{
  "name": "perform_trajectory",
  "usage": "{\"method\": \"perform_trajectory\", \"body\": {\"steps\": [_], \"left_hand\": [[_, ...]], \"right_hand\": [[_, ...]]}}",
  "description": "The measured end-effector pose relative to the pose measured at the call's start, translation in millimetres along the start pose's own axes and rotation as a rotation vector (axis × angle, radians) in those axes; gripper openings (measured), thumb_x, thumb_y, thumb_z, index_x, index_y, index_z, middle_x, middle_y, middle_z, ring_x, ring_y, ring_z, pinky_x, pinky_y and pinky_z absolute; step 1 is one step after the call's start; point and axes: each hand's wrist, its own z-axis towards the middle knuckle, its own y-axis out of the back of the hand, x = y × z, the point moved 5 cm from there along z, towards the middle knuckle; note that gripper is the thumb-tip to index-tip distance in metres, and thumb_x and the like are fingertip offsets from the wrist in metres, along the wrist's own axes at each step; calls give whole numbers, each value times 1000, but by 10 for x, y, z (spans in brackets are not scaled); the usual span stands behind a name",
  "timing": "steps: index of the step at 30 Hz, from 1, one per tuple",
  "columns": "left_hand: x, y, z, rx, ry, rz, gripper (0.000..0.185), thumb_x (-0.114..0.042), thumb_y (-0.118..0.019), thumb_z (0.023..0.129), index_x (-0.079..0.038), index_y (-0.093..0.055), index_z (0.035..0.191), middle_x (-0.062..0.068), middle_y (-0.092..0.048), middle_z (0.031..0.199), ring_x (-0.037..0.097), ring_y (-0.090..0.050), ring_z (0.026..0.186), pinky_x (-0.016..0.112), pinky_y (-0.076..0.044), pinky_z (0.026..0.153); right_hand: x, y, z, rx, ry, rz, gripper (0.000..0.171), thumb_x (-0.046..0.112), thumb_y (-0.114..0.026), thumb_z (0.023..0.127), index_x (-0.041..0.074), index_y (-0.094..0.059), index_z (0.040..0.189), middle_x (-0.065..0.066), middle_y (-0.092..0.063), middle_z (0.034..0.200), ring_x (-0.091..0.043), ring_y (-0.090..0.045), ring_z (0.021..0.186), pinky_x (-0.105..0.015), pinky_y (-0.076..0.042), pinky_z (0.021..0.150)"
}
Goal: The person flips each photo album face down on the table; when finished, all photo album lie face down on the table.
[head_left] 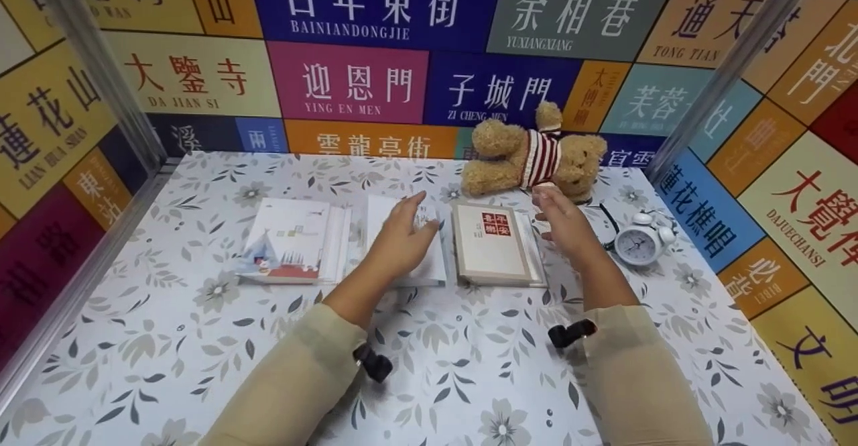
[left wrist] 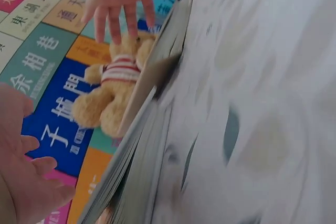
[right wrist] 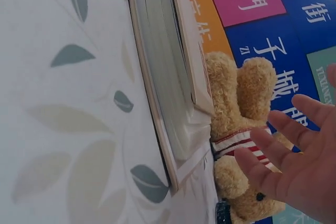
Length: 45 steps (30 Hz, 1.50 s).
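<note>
Left hand [head_left: 401, 235] lies flat, fingers straight, on the middle white book [head_left: 429, 268], likely pinning it; nothing gripped. Right hand [head_left: 562, 221] hovers released, fingers spread, just right of the beige book [head_left: 493, 243], between it and the teddy [head_left: 529, 154], holding nothing. 3 books sit in a row mid-table [head_left: 469, 365], the house-cover book [head_left: 288, 241] leftmost; alarm clock [head_left: 638, 243] far right.

A teddy bear [head_left: 533, 154] lies by the sign-covered back wall [head_left: 375, 43] — an alarm clock [head_left: 640, 239] stands nearby.
</note>
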Motion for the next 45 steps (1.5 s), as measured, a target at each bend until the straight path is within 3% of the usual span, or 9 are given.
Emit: {"method": "perform_trajectory", "body": {"steps": [7, 13, 17, 25, 28, 32, 35, 40, 45], "left_hand": [[-128, -446, 54, 126, 127, -263, 71, -25, -56, 94, -16, -26, 157, 9, -31, 162, 30, -31, 149, 45, -28, 122], [-145, -753, 34, 189, 183, -223, 83, -6, -56, 84, -8, -19, 158, 15, -24, 164, 29, -22, 153, 41, -16, 126], [-101, -858, -23, 219, 204, -210, 80, 0, -48, 86, -11, -16, 159, 10, -27, 164, 25, -25, 152, 39, -20, 125], [-43, -858, -33, 244, 248, -267, 71, 1, -46, 90, -15, -27, 157, 5, -40, 158, 23, -34, 148, 40, -27, 123], [-31, -860, -17, 242, 262, -300, 76, 5, -48, 87, -12, -25, 157, 6, -39, 158, 23, -35, 148, 38, -28, 123], [-38, -820, -23, 239, 262, -402, 79, 6, -51, 84, -10, -25, 157, 7, -39, 158, 22, -37, 147, 36, -31, 121], [-75, -754, -41, 240, 255, -541, 76, 1, -52, 87, -15, -25, 157, 3, -36, 159, 25, -48, 139, 42, -41, 114], [-171, -657, -41, 237, 234, -825, 67, -11, -49, 93, -27, -29, 155, -2, -38, 156, 25, -64, 116, 48, -53, 98], [-251, -596, -28, 200, 186, -876, 57, -20, -56, 95, -30, -42, 149, -4, -43, 153, 19, -59, 124, 42, -51, 102]], "right_hand": [[-110, 38, -76, 109, -122, 184, 62, 50, -25, 106, 13, -26, 157, -18, -37, 156, -39, -35, 143, -59, -34, 114], [-298, -31, -102, 194, -198, 213, 68, 55, -27, 105, 11, -30, 155, -13, -35, 159, -35, -30, 147, -53, -29, 120], [-373, -95, -143, 227, -238, 234, 74, 61, -34, 101, 8, -35, 153, -11, -36, 159, -29, -31, 148, -46, -28, 122], [-365, -168, -197, 338, -219, 140, 61, 48, -42, 104, 6, -45, 148, -11, -28, 163, -30, -23, 152, -43, -17, 126], [-342, -157, -217, 323, -204, 12, 56, 46, -44, 103, 10, -50, 145, -7, -28, 163, -30, -23, 152, -45, -19, 125], [-262, -205, -255, 357, -165, -75, 57, 42, -42, 105, 8, -42, 150, -10, -19, 166, -34, -14, 154, -49, -15, 125], [-197, -306, -285, 398, -173, -15, 64, 43, -42, 105, 6, -29, 155, -12, -15, 166, -35, -11, 154, -50, -14, 125], [-26, -476, -330, 404, -149, 44, 68, 50, -43, 103, 9, -29, 156, -11, -23, 165, -34, -22, 152, -50, -22, 123], [184, -573, -410, 366, -63, 36, 63, 54, -43, 101, 18, -38, 153, -10, -33, 161, -36, -34, 146, -52, -30, 120]]}}
